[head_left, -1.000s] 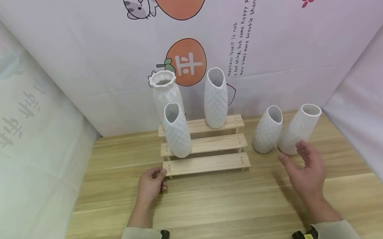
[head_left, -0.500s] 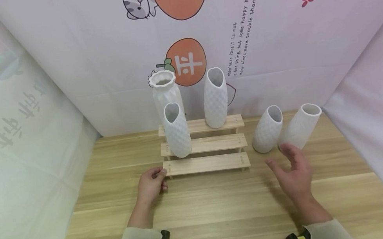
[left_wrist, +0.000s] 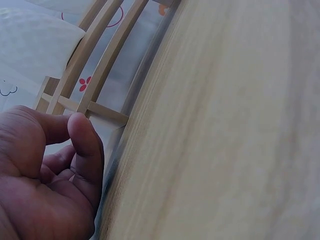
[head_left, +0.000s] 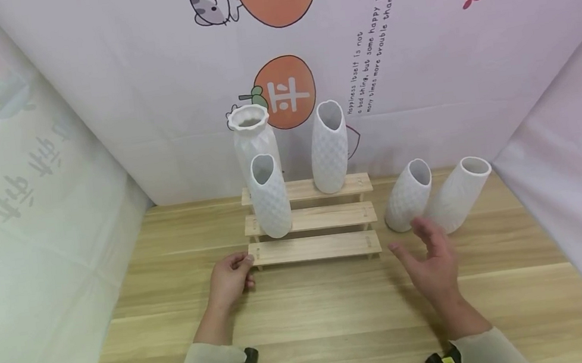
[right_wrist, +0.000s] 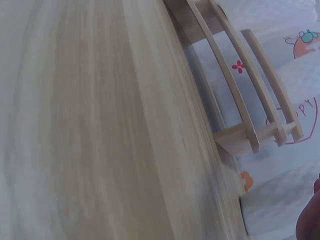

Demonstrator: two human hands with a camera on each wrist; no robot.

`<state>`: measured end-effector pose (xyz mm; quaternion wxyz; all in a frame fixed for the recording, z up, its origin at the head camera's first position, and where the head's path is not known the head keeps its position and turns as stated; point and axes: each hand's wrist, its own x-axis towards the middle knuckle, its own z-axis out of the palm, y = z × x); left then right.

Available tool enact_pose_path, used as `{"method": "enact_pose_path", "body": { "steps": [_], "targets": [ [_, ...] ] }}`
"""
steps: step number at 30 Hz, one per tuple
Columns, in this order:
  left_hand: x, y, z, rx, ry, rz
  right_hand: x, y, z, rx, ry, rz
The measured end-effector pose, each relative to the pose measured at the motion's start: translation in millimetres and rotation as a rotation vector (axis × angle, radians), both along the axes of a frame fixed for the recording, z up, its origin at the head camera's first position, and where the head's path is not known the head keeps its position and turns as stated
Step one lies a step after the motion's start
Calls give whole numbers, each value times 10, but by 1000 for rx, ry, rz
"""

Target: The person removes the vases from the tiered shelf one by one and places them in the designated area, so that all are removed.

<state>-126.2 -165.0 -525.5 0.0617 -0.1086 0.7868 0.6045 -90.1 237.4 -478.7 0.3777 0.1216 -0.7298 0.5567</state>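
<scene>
A three-step wooden display stand (head_left: 325, 248) sits on the table. My left hand (head_left: 229, 281) pinches the left end of its lowest step between thumb and fingers; the left wrist view shows the same hand (left_wrist: 55, 175) at the stand's corner. On the top step are a ruffled-rim white vase (head_left: 260, 143) and a tall textured white vase (head_left: 329, 153). Another white vase (head_left: 272, 207) occupies the middle step's left end, partly covering the ruffled one. My right hand (head_left: 432, 264) holds nothing, thumb and fingers apart, in front of a textured vase (head_left: 406, 201) and a smoother vase (head_left: 457, 198) at right.
The wood-grain table (head_left: 328, 321) extends in front of the stand. A printed white cloth (head_left: 408, 72) hangs behind it. White curtains flank the table on the left (head_left: 49, 233) and right (head_left: 581, 172).
My right hand has moved left, from before the rightmost vase to before the textured vase beside it. My left hand stays at the stand's corner. The vases stand where they were.
</scene>
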Motion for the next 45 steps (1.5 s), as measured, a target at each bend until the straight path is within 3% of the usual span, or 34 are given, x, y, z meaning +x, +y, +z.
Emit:
{"method": "enact_pose_path", "body": {
  "steps": [15,24,32,38,45],
  "targets": [
    [-6,2,2,0,-4,0,-60,-280,116,35,-20,67],
    [2,7,-7,8,3,3,-48,-432,167,51,-147,71],
    [6,6,-1,2,2,0,-100,-574,209,50,-48,130],
    [1,4,-1,-6,-8,4,-130,-706,223,17,-21,186],
    [-8,-7,-4,-7,-11,1,-271,-759,37,56,-24,186]
  ]
}}
